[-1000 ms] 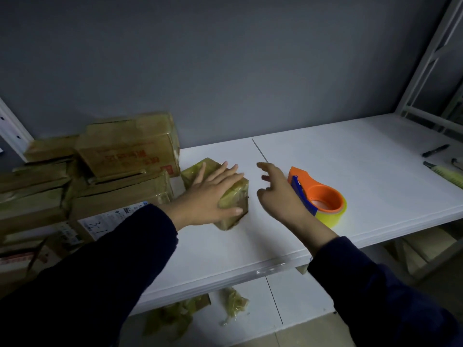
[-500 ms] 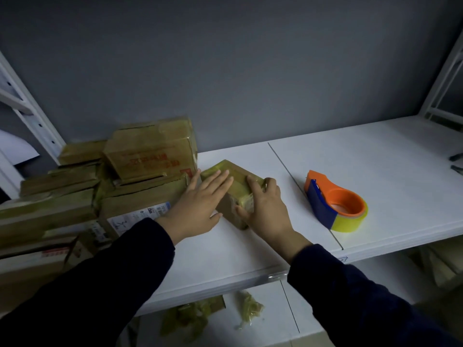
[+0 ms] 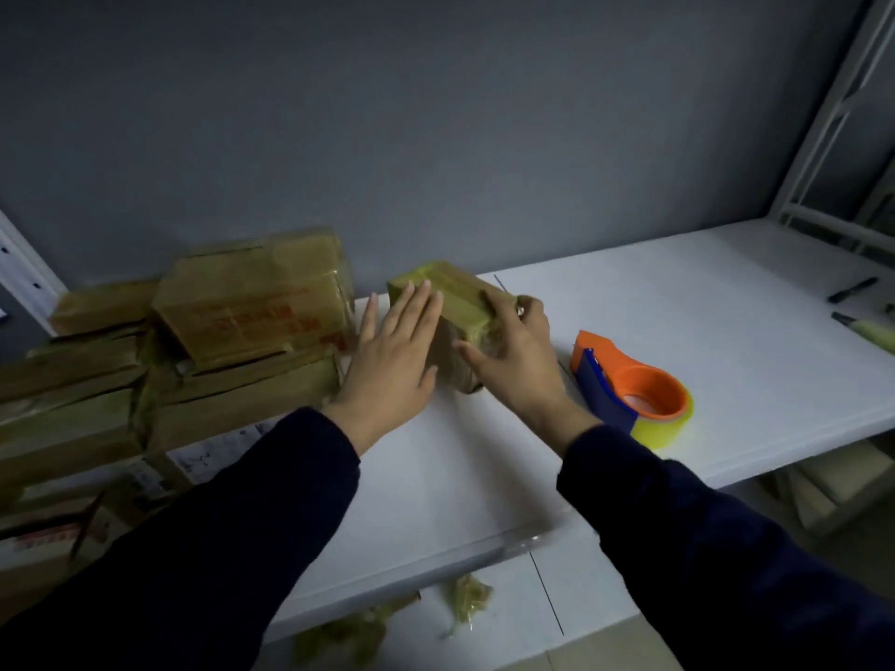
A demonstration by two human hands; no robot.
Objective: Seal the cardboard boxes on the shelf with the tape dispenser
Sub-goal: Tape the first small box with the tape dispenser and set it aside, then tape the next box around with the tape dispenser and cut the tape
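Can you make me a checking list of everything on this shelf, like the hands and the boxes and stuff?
Surface: white shelf, seam down the middle.
Job's things: small box wrapped in tape, between both hands; tape dispenser lying right of it, untouched; stacked boxes at left.
Clutter: pen at far right; tape scraps on lower shelf.
Hands: left hand flat against the box; right hand grips its other side.
Cables: nothing seen.
Surroundings: grey wall, white metal frame.

Red print on the stacked box (image 3: pixel 252 309) is blurred; the right edge crops a pen (image 3: pixel 871 334).
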